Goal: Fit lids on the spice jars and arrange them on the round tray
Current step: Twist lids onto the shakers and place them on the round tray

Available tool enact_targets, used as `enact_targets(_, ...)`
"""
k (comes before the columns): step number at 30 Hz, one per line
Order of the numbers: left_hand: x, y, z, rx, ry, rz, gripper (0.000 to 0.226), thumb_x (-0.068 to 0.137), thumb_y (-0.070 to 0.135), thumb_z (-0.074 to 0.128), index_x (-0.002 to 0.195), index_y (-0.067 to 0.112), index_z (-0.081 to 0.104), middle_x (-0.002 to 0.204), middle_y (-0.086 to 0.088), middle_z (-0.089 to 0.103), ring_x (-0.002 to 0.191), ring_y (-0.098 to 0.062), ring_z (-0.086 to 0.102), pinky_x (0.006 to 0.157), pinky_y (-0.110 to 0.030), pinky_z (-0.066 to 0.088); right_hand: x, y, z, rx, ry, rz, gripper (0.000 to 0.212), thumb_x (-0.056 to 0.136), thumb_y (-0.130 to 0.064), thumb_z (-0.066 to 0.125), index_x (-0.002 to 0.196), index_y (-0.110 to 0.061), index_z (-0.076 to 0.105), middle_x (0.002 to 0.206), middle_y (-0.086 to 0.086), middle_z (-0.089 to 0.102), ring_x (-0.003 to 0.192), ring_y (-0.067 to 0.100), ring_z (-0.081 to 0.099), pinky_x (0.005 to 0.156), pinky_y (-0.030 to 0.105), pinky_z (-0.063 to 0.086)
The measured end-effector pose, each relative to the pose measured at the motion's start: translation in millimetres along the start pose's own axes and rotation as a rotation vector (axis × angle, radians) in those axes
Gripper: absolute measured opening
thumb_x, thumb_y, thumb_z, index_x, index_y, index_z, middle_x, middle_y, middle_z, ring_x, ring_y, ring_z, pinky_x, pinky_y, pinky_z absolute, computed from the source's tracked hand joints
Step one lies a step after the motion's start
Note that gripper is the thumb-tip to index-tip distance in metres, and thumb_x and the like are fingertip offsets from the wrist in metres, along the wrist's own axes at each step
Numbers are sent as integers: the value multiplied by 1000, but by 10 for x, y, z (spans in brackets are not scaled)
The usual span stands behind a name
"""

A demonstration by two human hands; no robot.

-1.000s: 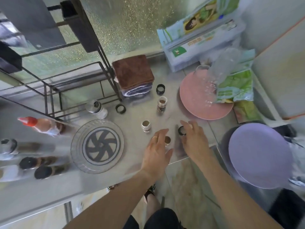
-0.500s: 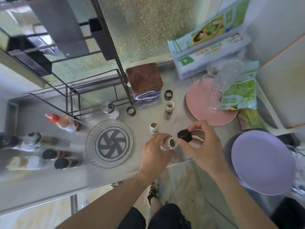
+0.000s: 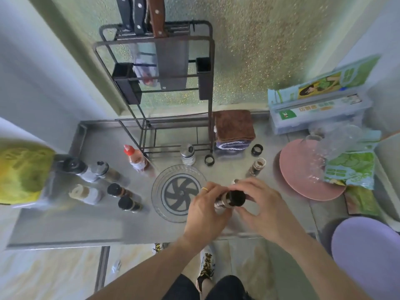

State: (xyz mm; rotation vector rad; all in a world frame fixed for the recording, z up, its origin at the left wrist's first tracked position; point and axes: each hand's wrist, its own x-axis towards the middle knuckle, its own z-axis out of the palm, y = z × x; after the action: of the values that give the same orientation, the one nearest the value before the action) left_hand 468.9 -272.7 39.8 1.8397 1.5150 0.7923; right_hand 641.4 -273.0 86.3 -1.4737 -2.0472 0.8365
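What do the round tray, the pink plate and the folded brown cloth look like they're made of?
Round tray: likely clear glass or plastic; the counter shows through its ribbed rim, around a dark pinwheel centre.
Pink plate: matte and opaque, probably plastic or ceramic; unclear which.
Brown cloth: soft, fuzzy fabric, like microfibre towelling, folded in layers.

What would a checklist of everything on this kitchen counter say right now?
Surface: grey counter, crowded.
Job's things: round tray holds no jars; one spice jar held, black lid at its mouth; open jar stands near the pink plate; two loose black lids.
Clutter: lidded bottles on the left, brown towel, shaker.
Grippers: left hand grips the jar; right hand fingers hold the lid.
Cables: nothing seen.
Surroundings: metal rack with knives, glittery wall.
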Motion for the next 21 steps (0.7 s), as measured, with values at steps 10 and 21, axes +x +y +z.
enact_targets(10,-30,-308,-306,-5,65,-43,28,77,24,76,103,30,70,100,19,58,85,-2,60,76,-25,55,371,-291,187,-250,-201,-5,38,80,-37,73,113,-33,53,98,-13,56,79,10,60,75,31,54)
enact_targets(21,-38,-487,-492,11,29,-49,33,75,21,75,108,28,71,103,16,60,88,-1,62,78,-20,54,556,-487,376,-472,-196,79,45,85,-68,46,96,-25,53,89,-7,62,82,18,62,67,28,40)
